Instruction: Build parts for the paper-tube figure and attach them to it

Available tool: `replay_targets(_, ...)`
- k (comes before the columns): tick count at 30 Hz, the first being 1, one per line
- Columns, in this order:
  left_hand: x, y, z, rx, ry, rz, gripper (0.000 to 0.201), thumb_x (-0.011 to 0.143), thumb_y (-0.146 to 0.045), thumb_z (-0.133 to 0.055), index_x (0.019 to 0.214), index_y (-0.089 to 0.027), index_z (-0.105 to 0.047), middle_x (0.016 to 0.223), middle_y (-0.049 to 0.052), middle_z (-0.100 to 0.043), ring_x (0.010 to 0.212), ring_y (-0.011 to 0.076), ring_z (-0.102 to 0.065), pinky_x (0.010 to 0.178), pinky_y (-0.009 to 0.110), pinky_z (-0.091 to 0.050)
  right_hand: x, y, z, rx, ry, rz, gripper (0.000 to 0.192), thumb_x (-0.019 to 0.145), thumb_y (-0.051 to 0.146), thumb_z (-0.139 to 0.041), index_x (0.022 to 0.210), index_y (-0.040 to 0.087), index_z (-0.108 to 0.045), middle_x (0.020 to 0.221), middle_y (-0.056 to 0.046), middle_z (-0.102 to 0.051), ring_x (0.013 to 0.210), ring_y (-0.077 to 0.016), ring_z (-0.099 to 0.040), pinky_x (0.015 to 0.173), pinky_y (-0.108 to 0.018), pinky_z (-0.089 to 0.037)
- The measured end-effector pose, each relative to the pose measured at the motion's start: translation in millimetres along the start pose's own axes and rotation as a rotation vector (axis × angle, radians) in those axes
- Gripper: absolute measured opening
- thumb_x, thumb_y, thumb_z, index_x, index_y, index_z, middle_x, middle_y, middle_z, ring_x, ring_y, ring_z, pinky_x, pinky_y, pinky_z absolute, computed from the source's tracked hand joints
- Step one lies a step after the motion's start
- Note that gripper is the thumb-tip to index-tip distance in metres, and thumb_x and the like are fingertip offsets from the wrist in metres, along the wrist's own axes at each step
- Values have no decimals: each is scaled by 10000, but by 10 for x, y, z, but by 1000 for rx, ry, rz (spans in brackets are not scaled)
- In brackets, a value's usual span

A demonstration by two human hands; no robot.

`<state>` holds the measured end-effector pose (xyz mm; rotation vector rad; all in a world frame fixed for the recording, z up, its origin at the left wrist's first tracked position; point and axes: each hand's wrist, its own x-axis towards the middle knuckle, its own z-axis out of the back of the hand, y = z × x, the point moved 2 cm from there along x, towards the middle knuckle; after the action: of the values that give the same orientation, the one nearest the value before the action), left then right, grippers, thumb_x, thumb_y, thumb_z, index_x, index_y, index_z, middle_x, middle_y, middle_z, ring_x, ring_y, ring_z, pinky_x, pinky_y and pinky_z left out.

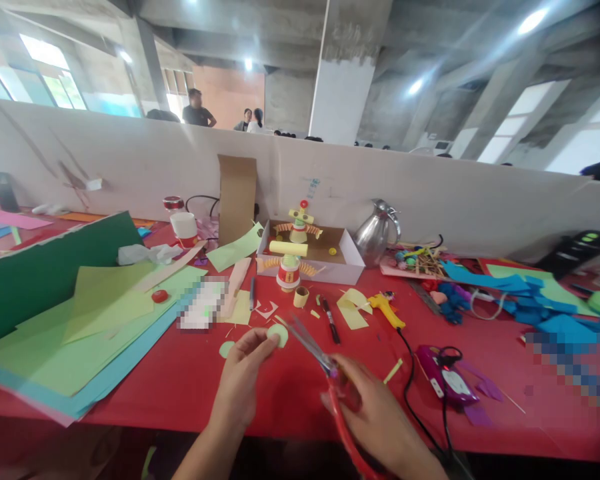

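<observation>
Between the thumb and fingers of my left hand [245,370] is a small pale green paper disc [279,335]. My right hand [373,407] grips red-handled scissors [325,360]; the blades are parted and point up toward the disc, just right of it. A second green disc [227,349] lies on the red table beside my left hand. Beyond my hands stands a paper figure [289,272] with pleated yellow arms and a rolled yellow tube on top. A similar figure [300,227] with a red ball on its head is in the white box behind.
Stacked colored paper [95,320] covers the left side by a green board [55,273]. A yellow glue gun [386,310], a black marker [331,320] and a purple power box [445,377] with cords lie right. A metal jug [377,233] stands behind.
</observation>
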<state>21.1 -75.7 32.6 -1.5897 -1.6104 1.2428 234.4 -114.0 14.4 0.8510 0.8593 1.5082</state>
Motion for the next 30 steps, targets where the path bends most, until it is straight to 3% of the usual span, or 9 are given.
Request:
replay_targets(3,-14,-2,16,67,-48,-117,308,601,-382,-868,738,-183,-677,738,-1,-665,753,131,-573,711,206,-449,199,-119,49,-498,-7,145,522,778,246,-642,1299,251,-626,1166,-130,-642,1157,-351,-564,1002,-499,-450)
replay_targets(6,31,77,68,133,-23,-164,324,600,-416,-862,732,-180,-684,734,13,-673,750,149,-581,714,223,-455,325,-258,52,-611,26,190,539,777,181,-625,1314,228,-623,1172,-133,-617,1161,-326,-561,1014,-470,-459)
replay_targets(9,120,177,140,192,7,-161,294,654,-423,-830,748,-186,-683,740,19,-669,737,154,-582,704,229,-450,385,-258,139,-574,44,209,540,775,119,-599,1296,255,-634,1233,-113,-588,1185,-292,-563,1032,-439,-464)
replay_targets(13,296,144,106,349,76,-305,178,724,-344,-775,685,-204,-673,771,36,-661,740,174,-589,708,251,-448,665,110,386,-518,-74,287,362,851,156,-552,1168,262,-692,1183,-86,-631,1152,-248,-595,1045,-418,-461)
replay_targets(17,633,-47,-104,671,212,-639,90,749,-188,-704,671,-228,-684,1026,91,-709,952,261,-623,868,350,-446,1366,607,482,-432,-230,486,306,888,292,-618,1185,251,-682,1165,-88,-633,1118,-235,-604,1013,-405,-481)
replay_targets(20,954,-145,-250,796,295,-863,173,746,-79,-630,742,-241,-693,1206,99,-689,1129,317,-575,989,453,-412,1965,786,382,-322,-243,592,356,873,329,-666,1225,273,-666,1244,-82,-599,1174,-222,-580,1012,-385,-483)
replay_targets(24,1269,-157,-358,957,354,-1005,259,762,-16,-532,790,-224,-683,1315,98,-641,1293,326,-486,1097,495,-362,2469,777,195,-227,-162,651,391,858,353,-694,1235,254,-678,1311,-89,-595,1235,-218,-554,1043,-368,-454)
replay_targets(30,1416,-120,-396,1148,351,-1129,295,755,30,-466,804,-187,-660,1314,123,-622,1301,312,-485,1102,492,-408,2707,573,151,-174,-18,618,283,876,307,-663,1132,211,-737,1159,-88,-729,1077,-222,-671,956,-360,-514)
